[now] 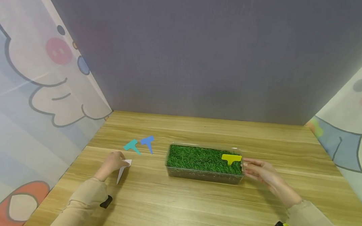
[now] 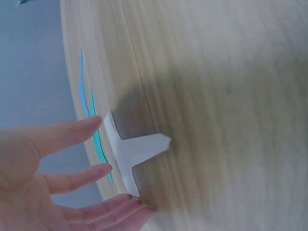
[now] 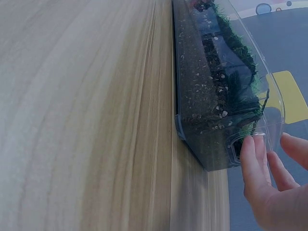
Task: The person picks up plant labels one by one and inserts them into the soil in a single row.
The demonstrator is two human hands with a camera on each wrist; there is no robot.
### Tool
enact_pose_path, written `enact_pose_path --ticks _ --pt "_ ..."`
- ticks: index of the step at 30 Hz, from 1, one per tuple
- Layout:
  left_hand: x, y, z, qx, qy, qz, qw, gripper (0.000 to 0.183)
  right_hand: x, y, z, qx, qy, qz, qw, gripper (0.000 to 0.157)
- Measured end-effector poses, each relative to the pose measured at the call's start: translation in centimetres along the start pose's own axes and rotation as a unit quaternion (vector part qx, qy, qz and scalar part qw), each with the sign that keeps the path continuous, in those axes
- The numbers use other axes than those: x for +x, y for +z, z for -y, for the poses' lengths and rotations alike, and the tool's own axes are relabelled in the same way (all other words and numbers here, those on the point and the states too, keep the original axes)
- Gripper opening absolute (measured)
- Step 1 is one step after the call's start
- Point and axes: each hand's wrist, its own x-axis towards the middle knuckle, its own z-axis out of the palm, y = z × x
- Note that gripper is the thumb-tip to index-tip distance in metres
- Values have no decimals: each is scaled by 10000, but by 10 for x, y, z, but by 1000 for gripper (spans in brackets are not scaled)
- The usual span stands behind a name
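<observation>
At the left of the table, my left hand (image 1: pixel 113 161) holds a white T-shaped plant label (image 2: pixel 127 154) by its crossbar, thumb near one end and fingers near the other. The label's stem points back toward me. My right hand (image 1: pixel 261 172) rests its nearly straight fingers against the right end of a clear plastic planter box (image 1: pixel 204 176), at the small recess in the end wall. Green grass (image 1: pixel 197 157) tops the dark, pebbly soil inside. A yellow T-shaped plant label (image 1: pixel 231 158) stands upright in the grass near that end.
Behind my left hand, a teal label (image 1: pixel 132 146) and a blue label (image 1: pixel 147 142) lie flat on the wooden table (image 1: pixel 177 207). A grey wall (image 1: pixel 183 59) rises at the back edge. Printed cartoon sheets (image 1: pixel 48 87) hang on both sides.
</observation>
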Motion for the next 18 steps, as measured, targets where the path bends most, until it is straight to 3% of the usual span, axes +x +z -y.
enact_pose_path --ticks 12,18 --pt "5 3 3 -1 -254 -2 9997 41 1 0 0 22 36 -43 10000 52" --pt "8 2 1 -132 -425 156 9989 39 0 0 0 26 44 -54 10000 52"
